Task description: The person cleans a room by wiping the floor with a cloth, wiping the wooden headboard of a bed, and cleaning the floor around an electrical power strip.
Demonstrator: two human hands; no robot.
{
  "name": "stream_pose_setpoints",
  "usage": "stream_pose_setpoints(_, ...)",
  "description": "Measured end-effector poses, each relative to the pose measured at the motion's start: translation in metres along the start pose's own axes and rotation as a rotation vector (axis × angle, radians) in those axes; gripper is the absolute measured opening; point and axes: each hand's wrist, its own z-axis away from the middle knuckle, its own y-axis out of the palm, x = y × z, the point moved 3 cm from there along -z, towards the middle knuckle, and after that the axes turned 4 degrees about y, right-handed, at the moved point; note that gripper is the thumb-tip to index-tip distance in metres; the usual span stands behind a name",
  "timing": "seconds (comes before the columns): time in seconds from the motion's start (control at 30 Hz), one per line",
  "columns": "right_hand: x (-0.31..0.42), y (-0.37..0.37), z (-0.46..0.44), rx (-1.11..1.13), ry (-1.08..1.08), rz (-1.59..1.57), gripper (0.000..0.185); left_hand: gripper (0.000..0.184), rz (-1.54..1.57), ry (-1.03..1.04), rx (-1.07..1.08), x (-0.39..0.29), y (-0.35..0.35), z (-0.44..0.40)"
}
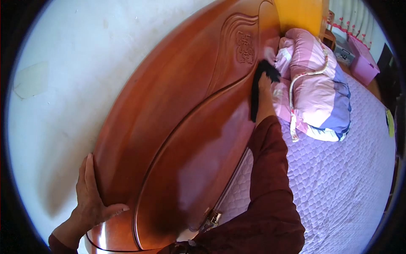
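A glossy reddish-brown wooden headboard point(169, 139) with carved trim runs diagonally through the view. My left hand point(91, 203) rests on its top edge at the lower left, thumb and fingers stretched apart, holding nothing. At the headboard's far end, my right hand point(264, 81) presses a black cloth point(255, 95) against the wood, low down beside the bedding. The cloth covers most of my right fingers, and part of it hangs down along the wrist. A folded pink, white and blue quilt point(311, 84) lies right next to that hand, bound with a patterned fabric strip point(308, 74).
A mattress with a quilted lilac cover point(338, 182) spreads to the right of the headboard. The white wall point(63, 106) is behind it on the left. Beyond the bed stand a yellow wooden panel point(298, 17), a pink storage box point(363, 61) and a grey box point(343, 53).
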Motion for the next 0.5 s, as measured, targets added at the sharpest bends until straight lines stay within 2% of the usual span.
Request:
stream_pose_setpoints(0.1, -0.012, 0.008, 0.063, 0.016, 0.01, 0.048, 0.025, 0.135, 0.027, 0.048, -0.039, -0.002, -0.001, -0.002)
stream_pose_setpoints(0.2, -0.004, 0.009, 0.129, -0.052, -0.073, 0.14, 0.024, 0.136, 0.038, 0.07, -0.064, -0.002, 0.0, -0.001)
stream_pose_setpoints(0.23, 0.004, 0.011, 0.143, -0.063, 0.03, -0.038, 0.024, 0.137, 0.047, 0.047, -0.061, -0.002, 0.001, 0.0)
stream_pose_setpoints(0.27, 0.017, 0.007, 0.153, -0.106, 0.2, -0.367, 0.025, 0.137, 0.054, 0.03, -0.056, -0.001, 0.002, 0.0)
stream_pose_setpoints(0.33, 0.071, -0.041, 0.177, -0.155, 0.198, -0.878, 0.027, 0.137, 0.058, 0.025, -0.057, -0.001, 0.003, 0.0)
stream_pose_setpoints(0.4, 0.131, -0.108, 0.211, -0.151, -0.085, -1.108, 0.026, 0.138, 0.049, 0.043, -0.07, -0.001, 0.004, 0.001)
stream_pose_setpoints(0.47, 0.173, -0.16, 0.243, -0.141, -0.274, -1.085, 0.038, 0.137, 0.033, -0.004, -0.049, -0.004, 0.002, 0.001)
stream_pose_setpoints(0.5, 0.18, -0.17, 0.246, -0.179, -0.363, -0.899, 0.041, 0.137, 0.025, -0.026, -0.035, -0.005, 0.001, 0.0)
